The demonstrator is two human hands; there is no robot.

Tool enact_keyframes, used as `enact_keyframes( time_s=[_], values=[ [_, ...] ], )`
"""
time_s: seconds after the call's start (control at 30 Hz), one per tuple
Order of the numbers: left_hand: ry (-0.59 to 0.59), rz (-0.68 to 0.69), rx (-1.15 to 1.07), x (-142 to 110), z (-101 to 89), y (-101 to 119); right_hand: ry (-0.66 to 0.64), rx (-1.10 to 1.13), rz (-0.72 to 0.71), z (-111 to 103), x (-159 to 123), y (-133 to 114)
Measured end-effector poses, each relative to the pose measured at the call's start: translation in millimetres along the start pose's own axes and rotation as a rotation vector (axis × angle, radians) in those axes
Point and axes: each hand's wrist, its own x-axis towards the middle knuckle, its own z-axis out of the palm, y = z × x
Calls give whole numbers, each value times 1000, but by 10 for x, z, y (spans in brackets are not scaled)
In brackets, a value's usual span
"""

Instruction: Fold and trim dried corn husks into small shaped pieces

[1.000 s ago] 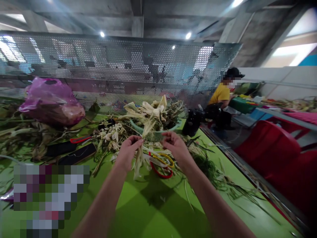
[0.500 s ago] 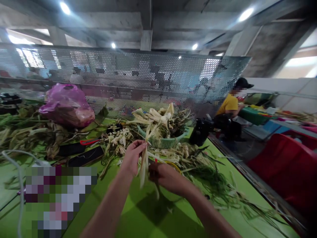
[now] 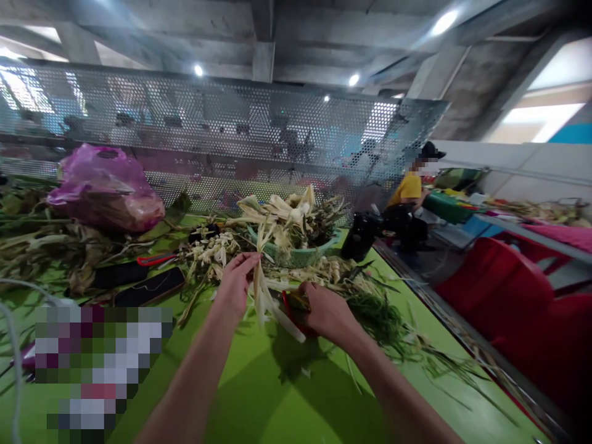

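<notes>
My left hand (image 3: 235,285) pinches a bundle of pale dried husk strips (image 3: 261,290) upright, its ends hanging down and spreading below the fingers. Beside it my right hand (image 3: 321,308) is closed around a red-edged object (image 3: 290,311) with a yellowish part; fingers and shadow hide its kind. One pale strip end slants down in front of that object. Just beyond both hands stands a green plastic basket (image 3: 300,256) heaped with dried husks (image 3: 287,213).
Loose dried plant scraps (image 3: 333,271) and green strands (image 3: 379,314) lie to the right. At left are a purple plastic bag (image 3: 108,191), a dark phone-like slab (image 3: 150,288) and a red-handled tool (image 3: 157,258). Red chairs (image 3: 499,277) and a seated person (image 3: 407,188) are beyond the table edge.
The view has swung slightly right. My right hand has moved away from the husk strips and is now around the red-edged object; the strips hang more spread out.
</notes>
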Motion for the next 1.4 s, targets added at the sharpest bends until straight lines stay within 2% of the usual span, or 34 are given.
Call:
enact_keyframes(
  time_s=[0.07, 0.2, 0.3, 0.4, 0.67, 0.8, 0.9, 1.07, 1.4],
  values=[
    [11, 0, -11, 17, -16, 1, -24, 114, 22, -6, 27, 67],
    [27, 9, -28, 46, -43, -10, -154, 555, -24, -34, 81, 250],
    [36, 15, -40, 49, -52, -11, -156, 769, -90, -96, 81, 319],
    [47, 14, -35, 39, -49, -1, -136, 900, -124, -165, 48, 315],
    [63, 2, -15, 54, -48, -27, -210, 1081, -118, -184, -6, 214],
    [63, 6, -9, 69, -53, -48, -151, 1162, -151, -201, -47, 197],
    [48, -3, 5, 57, -46, -44, -89, 1137, -192, -226, -64, 193],
    [33, -24, -32, 30, -26, -46, 44, 872, -194, -210, 2, 205],
    [5, -51, -28, 31, -39, -66, 180, 616, -227, -122, 58, 247]
  ],
)
